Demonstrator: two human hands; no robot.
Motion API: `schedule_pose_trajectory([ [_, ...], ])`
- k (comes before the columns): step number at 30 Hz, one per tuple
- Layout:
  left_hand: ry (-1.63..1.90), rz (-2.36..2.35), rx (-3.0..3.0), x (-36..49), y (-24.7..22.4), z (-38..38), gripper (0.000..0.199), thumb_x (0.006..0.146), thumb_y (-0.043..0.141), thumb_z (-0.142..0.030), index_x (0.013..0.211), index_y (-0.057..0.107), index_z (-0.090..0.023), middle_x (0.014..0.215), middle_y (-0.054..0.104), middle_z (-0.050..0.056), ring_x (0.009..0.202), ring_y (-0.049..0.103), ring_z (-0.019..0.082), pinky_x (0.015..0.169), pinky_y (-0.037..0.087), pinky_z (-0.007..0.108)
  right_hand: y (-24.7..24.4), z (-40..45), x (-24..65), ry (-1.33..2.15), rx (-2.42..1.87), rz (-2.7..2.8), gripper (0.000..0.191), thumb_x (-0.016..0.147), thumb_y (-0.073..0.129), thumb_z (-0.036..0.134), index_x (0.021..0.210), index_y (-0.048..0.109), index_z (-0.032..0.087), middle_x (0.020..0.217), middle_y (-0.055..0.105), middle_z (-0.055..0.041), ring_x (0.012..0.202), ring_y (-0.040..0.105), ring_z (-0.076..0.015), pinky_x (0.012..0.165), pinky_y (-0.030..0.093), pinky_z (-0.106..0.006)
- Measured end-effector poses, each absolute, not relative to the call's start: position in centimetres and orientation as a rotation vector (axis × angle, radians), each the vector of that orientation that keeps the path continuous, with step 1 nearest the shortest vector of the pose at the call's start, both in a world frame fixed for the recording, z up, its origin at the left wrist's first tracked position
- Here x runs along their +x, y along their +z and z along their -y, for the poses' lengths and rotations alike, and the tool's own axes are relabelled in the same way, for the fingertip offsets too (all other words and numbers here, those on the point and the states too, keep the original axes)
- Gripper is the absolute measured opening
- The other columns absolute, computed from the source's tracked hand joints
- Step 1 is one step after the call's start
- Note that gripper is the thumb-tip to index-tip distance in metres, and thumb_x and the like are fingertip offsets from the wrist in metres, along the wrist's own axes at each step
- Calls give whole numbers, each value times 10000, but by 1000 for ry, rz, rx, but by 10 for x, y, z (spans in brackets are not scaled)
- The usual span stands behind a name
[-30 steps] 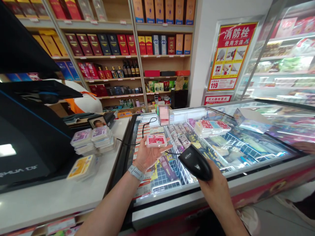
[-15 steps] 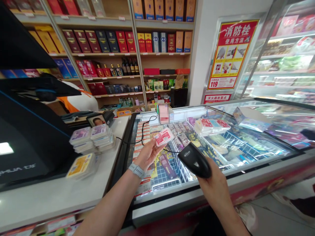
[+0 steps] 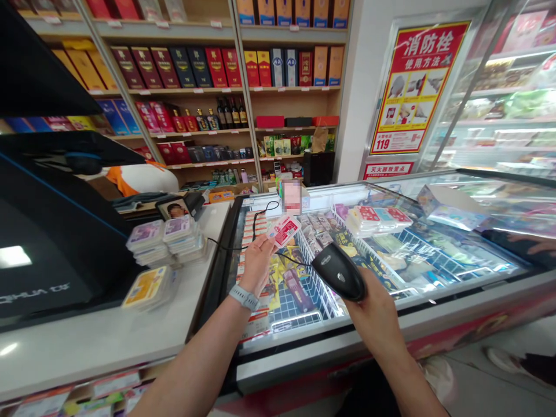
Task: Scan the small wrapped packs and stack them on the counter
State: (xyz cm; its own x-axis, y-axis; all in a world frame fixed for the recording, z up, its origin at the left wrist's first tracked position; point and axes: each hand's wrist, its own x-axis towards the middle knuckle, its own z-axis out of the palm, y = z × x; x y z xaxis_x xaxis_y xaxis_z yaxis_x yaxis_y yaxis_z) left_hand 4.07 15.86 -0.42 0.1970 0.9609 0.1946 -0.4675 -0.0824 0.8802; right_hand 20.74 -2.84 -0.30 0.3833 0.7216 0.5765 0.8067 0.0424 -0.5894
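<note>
My left hand (image 3: 257, 262) is closed on the edge of a small flat plastic box (image 3: 284, 230) with a red and white label, held above the glass-topped freezer. In my right hand (image 3: 374, 310) is a black barcode scanner (image 3: 339, 272), gripped by its handle, its head angled toward the box. A black cable (image 3: 254, 223) loops across the freezer top near my left hand. Left of it, on the white counter, stand stacks of similar boxes with purple labels (image 3: 145, 233) and a yellow-labelled box (image 3: 145, 286). More red-labelled boxes (image 3: 369, 215) lie on the freezer glass to the right.
The chest freezer (image 3: 330, 341) holds wire baskets of packaged goods. A dark checkout terminal (image 3: 56, 231) stands on the counter (image 3: 99, 336) at left. An opened carton (image 3: 452, 211) rests on the freezer's right. At the right edge, another person's hand (image 3: 532, 243) is over the freezer.
The box in my left hand has tilted and moved slightly up and left. My right hand has shifted a little up and left with the scanner. Another person's hand has come into view at right.
</note>
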Motion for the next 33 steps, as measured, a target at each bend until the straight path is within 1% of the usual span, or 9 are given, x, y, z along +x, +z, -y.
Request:
schedule_pose_trajectory([
  [3,1377,-637,1104,40,-2,-158,282,727,721,-311,936,684,-126,984,722,101,871,674,178,862,499,308,-2,25,206,-98,-1721,1366,319,775,532,174,1091,539,221,981,631,-61,952,605,-255,820,476,-380],
  [6,1419,-645,1132,39,-2,-159,305,736,717,-336,959,682,-130,1016,717,109,889,674,182,832,506,289,-3,22,206,-102,-1744,1382,305,779,527,172,1079,541,226,978,622,-55,945,599,-253,819,472,-381],
  [10,1446,-661,1170,38,-5,-162,322,755,707,-354,985,674,-131,1053,709,114,913,670,185,830,508,288,-6,21,206,-114,-1763,1399,319,776,536,178,1091,535,224,990,613,-54,953,592,-253,827,469,-384],
  [16,1458,-673,1221,38,-9,-163,291,780,688,-359,981,681,-148,1031,716,93,892,668,168,816,513,279,-4,22,206,-104,-1752,1395,296,790,534,198,1086,533,216,987,619,-61,954,595,-258,828,472,-391],
  [28,1462,-680,1179,38,-8,-161,269,750,714,-342,943,669,-159,1003,719,78,877,670,166,806,515,272,-2,21,204,-86,-1760,1386,289,782,528,196,1071,532,213,973,622,-68,927,590,-268,815,473,-412],
  [33,1465,-705,1152,38,-10,-163,315,736,723,-347,971,657,-148,1022,711,88,890,665,163,827,505,274,-3,20,204,-111,-1773,1401,297,780,511,179,1076,532,203,991,627,-81,944,592,-269,819,471,-410],
])
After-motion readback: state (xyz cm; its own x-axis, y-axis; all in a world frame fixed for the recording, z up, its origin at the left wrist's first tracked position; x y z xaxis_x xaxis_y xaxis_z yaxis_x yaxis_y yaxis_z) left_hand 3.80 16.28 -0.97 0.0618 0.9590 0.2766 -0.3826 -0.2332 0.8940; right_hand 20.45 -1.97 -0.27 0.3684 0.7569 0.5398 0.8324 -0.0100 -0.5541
